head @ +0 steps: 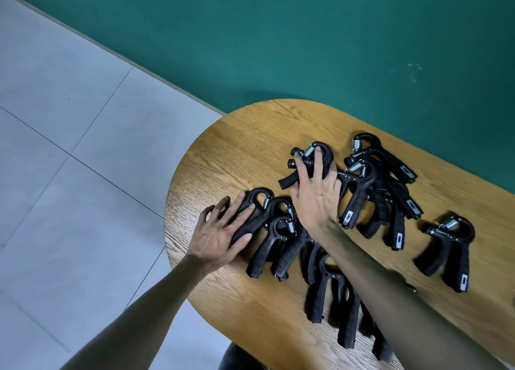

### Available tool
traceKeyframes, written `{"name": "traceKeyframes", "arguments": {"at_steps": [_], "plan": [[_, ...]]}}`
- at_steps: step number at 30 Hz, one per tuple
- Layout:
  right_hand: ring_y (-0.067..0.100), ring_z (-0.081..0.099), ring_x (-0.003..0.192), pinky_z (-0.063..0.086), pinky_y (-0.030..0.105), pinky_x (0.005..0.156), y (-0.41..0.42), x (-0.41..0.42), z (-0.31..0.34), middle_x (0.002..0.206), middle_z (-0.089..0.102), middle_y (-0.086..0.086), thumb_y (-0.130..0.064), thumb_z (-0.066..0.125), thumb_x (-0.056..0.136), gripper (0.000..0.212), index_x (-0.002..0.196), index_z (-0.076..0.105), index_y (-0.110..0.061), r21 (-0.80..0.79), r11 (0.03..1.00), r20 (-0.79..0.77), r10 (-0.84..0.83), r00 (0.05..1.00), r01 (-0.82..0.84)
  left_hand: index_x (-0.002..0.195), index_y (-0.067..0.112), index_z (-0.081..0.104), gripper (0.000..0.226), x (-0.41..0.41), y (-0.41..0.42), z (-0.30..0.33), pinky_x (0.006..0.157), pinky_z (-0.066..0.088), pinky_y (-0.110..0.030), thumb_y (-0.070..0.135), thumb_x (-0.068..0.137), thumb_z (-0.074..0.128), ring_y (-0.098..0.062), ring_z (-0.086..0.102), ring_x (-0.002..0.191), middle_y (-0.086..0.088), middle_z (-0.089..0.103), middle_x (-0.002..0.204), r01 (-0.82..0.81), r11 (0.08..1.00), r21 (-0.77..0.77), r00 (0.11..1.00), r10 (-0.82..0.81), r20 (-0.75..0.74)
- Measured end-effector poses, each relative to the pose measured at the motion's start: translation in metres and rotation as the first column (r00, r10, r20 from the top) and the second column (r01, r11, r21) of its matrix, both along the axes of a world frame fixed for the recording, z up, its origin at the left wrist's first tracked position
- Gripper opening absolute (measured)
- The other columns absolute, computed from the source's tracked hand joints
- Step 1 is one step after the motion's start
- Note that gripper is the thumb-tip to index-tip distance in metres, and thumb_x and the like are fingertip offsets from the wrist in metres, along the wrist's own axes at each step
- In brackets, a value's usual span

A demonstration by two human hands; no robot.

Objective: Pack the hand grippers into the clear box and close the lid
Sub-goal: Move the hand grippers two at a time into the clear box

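Several black hand grippers with steel springs lie scattered on a rounded wooden table (239,135). My left hand (223,230) rests flat, fingers spread, on the leftmost gripper (257,202) of a near cluster. My right hand (315,194) reaches across with fingers spread over the far gripper (320,152), its fingertips on that gripper's looped top. A tangled pile of grippers (381,191) lies to the right of that hand, and one gripper (448,247) lies alone at the right. No clear box is in view.
The table's curved left edge drops to a grey tiled floor (69,146). A green wall (306,35) stands behind the table. A dark round object (239,358), perhaps a stool, shows below the table's front edge.
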State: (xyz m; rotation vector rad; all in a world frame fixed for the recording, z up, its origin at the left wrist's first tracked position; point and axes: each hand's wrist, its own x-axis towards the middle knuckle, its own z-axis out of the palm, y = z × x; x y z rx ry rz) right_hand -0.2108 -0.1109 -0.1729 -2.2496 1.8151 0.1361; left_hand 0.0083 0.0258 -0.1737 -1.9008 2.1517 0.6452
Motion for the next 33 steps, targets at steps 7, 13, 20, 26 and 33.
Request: {"name": "traceKeyframes", "arguments": {"at_steps": [7, 13, 20, 26, 33], "plan": [[0.050, 0.037, 0.132, 0.045, 0.056, 0.092, 0.000, -0.001, 0.001, 0.164, 0.014, 0.019, -0.028, 0.054, 0.091, 0.070, 0.155, 0.025, -0.025, 0.000, 1.000, 0.023, -0.003, 1.000, 0.003, 0.164, 0.035, 0.003, 0.074, 0.007, 0.011, 0.004, 0.120, 0.022, -0.057, 0.071, 0.099, 0.009, -0.031, 0.014, 0.155, 0.012, -0.014, 0.171, -0.030, 0.999, 0.024, 0.999, 0.030, 0.026], [0.050, 0.037, 0.131, 0.044, 0.054, 0.091, 0.000, -0.001, 0.004, 0.164, 0.013, 0.019, -0.026, 0.054, 0.090, 0.070, 0.154, 0.026, -0.025, 0.016, 1.000, 0.019, 0.009, 1.000, -0.009, 0.161, 0.039, -0.012, 0.076, 0.009, 0.016, 0.005, 0.123, 0.011, -0.061, 0.076, 0.097, 0.007, -0.031, -0.001, 0.157, 0.014, -0.023, 0.168, -0.080, 0.996, 0.027, 0.996, 0.079, 0.052], [0.046, 0.041, 0.127, 0.045, 0.053, 0.091, 0.006, -0.003, 0.008, 0.163, 0.014, 0.019, -0.025, 0.055, 0.088, 0.071, 0.153, 0.027, -0.026, 0.028, 0.999, 0.038, 0.038, 0.999, -0.039, 0.163, 0.036, 0.002, 0.066, 0.019, 0.032, 0.006, 0.119, 0.022, -0.062, 0.065, 0.103, 0.007, -0.030, 0.014, 0.156, 0.012, -0.004, 0.171, -0.228, 0.974, 0.004, 0.973, 0.228, 0.047], [0.046, 0.042, 0.124, 0.044, 0.053, 0.090, 0.007, -0.003, 0.008, 0.163, 0.016, 0.020, -0.024, 0.054, 0.088, 0.071, 0.153, 0.028, -0.025, 0.019, 0.999, 0.039, 0.041, 0.998, -0.042, 0.163, 0.032, 0.011, 0.058, -0.007, 0.031, 0.004, 0.116, 0.033, -0.053, 0.049, 0.109, 0.004, -0.026, 0.020, 0.154, 0.007, 0.004, 0.171, -0.438, 0.898, -0.047, 0.899, 0.437, -0.035], [0.047, 0.040, 0.127, 0.043, 0.054, 0.091, 0.008, -0.002, 0.008, 0.163, 0.015, 0.019, -0.024, 0.052, 0.088, 0.071, 0.154, 0.026, -0.026, 0.022, 0.999, 0.034, 0.036, 0.999, -0.037, 0.162, 0.032, -0.011, 0.084, -0.015, 0.041, -0.003, 0.116, 0.029, -0.059, 0.071, 0.100, 0.031, -0.034, 0.019, 0.152, 0.004, -0.021, 0.170, -0.411, 0.910, -0.047, 0.911, 0.412, -0.008]]}}
